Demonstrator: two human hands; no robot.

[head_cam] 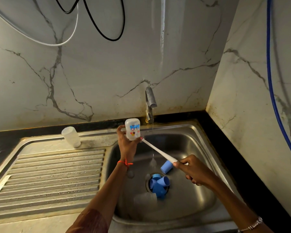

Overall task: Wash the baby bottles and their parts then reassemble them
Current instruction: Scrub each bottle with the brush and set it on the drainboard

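While water runs from the tap (149, 101), a printed baby bottle (132, 129) is held base-up above the far left of the sink (196, 147), the left grip (127, 146) curled round it. A white brush (158, 151) is clasped by its handle in the right grip (191, 172), bristles at the bottle's mouth. Blue caps (159, 184) are noted by the drain; a second bottle (71, 136) stands inverted on the drainboard (49, 174).

Dim, yellowish indoor light; a pale vertical glare streak runs down the marble wall (162, 39). The drainboard (54, 174) gleams warmly, while the sink basin (191, 145) lies in shade, and a clear bottle (145, 199) lying there looks smeared. Wide-angle distortion bows the wall corner.
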